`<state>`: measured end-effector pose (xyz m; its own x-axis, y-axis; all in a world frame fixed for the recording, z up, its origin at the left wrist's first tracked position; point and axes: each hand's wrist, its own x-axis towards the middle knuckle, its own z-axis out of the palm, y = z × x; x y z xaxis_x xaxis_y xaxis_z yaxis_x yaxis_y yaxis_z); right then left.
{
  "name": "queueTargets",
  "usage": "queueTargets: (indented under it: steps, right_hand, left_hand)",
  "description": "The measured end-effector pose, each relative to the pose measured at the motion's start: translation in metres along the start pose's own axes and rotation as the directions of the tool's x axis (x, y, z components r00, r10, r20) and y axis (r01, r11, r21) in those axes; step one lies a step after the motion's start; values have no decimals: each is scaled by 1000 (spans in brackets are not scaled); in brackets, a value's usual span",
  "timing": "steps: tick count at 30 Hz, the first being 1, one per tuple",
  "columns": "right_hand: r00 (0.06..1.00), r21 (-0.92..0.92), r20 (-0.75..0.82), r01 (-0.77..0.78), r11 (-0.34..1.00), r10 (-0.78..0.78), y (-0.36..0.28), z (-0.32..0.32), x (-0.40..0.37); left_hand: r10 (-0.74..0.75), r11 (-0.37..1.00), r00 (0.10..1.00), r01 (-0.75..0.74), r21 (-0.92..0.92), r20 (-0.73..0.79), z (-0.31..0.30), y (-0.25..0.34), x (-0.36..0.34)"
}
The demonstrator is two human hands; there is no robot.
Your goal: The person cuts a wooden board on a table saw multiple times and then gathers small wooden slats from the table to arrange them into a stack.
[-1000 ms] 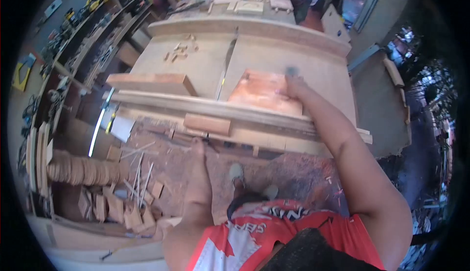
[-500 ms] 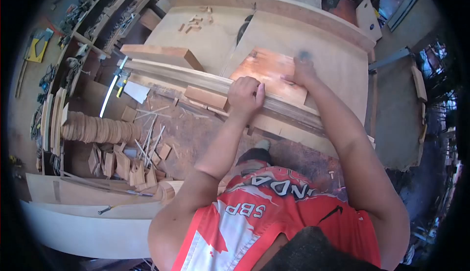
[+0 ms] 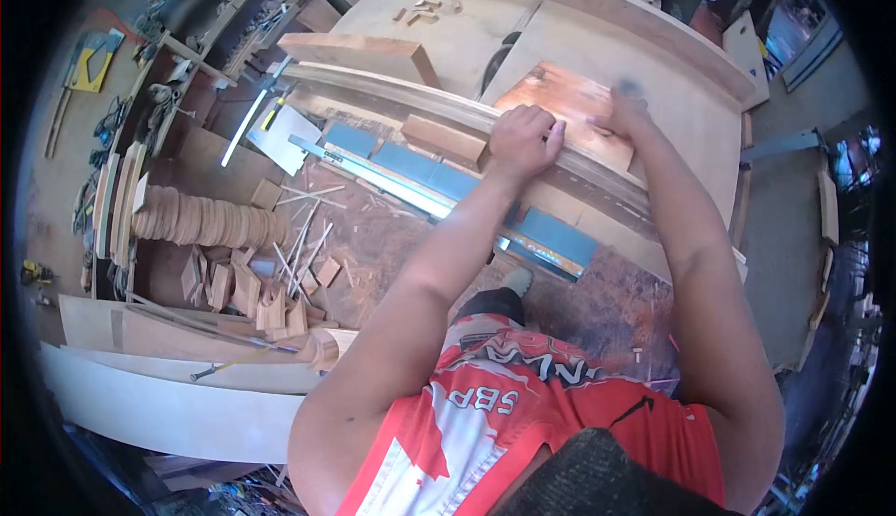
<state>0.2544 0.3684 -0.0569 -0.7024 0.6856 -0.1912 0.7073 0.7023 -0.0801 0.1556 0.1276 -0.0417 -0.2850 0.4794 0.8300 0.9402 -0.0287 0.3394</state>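
Observation:
My left hand [image 3: 525, 143] is closed over the top of a long layered wooden fence [image 3: 392, 96], which runs across the near side of a flat plywood sled [image 3: 686, 147]. A reddish-brown wooden board [image 3: 560, 96] with an angled left end lies flat on the sled, against the far side of the fence. My right hand [image 3: 631, 117] grips this board at its right edge, thumb on top. A dark blurred spot at its fingertips cannot be made out. Just left of the board, a dark round saw blade [image 3: 497, 66] shows in a slot in the sled.
Small wood offcuts [image 3: 429, 10] lie on the sled's far left. A thick wooden block [image 3: 359, 52] stands beyond the fence. Nearer me is a blue saw table [image 3: 434, 173] with a metal rail [image 3: 411, 191]. Scraps and stacked wooden pieces [image 3: 210, 217] occupy the left floor.
The sled, fence and board have slid forward, away from me, with both hands on them. The blue saw table and its metal rail have come into view. The camera view has shifted slightly.

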Motion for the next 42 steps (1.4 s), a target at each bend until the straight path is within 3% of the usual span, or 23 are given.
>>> queueTargets:
  steps: [11,18,20,21,23,25,30,32,39,40,42]
  right_hand:
    - [997,41,-70,-26,999,29,32,-16,68]
    - [999,39,-31,14,999,-13,61,-15,128]
    - [999,57,-47,10,998,-8,67,-13,135]
    - [998,45,-68,6,999,-3,70,-8,138]
    - [997,24,-78,19,1000,-17,74,-2,153]
    - [999,64,-44,3,998,-1,76,-10,153]
    - [999,-7,-5,54,999,-54,76,8,150]
    - [999,-54,-40,-4,999,2,69,8,133]
    - [999,-183,-42,24,983,-32,-1,37,-7]
    - [998,-199,-30,48,979,-55,-7,38,-22]
    - [999,-86,48,19,996,-15,-20,44,-43]
  left_hand:
    - [-33,999,999,33,-6,9,67,-31,42]
    - [-70,997,998,69,33,12,106,-48,64]
    - [-132,991,980,127,44,148,111,-50,70]
    - [-137,990,982,131,51,134,112,-51,72]
    - [-226,974,923,216,67,311,121,-56,70]
    - [-255,967,920,246,69,296,121,-50,71]
    - [-342,940,892,329,94,296,104,-40,57]
    - [-319,948,903,301,105,287,84,-28,53]
    - [-339,940,904,317,122,262,-20,22,-32]
    - [-331,944,889,312,109,316,-37,29,-41]
    - [-339,940,869,323,106,361,-66,37,-65]
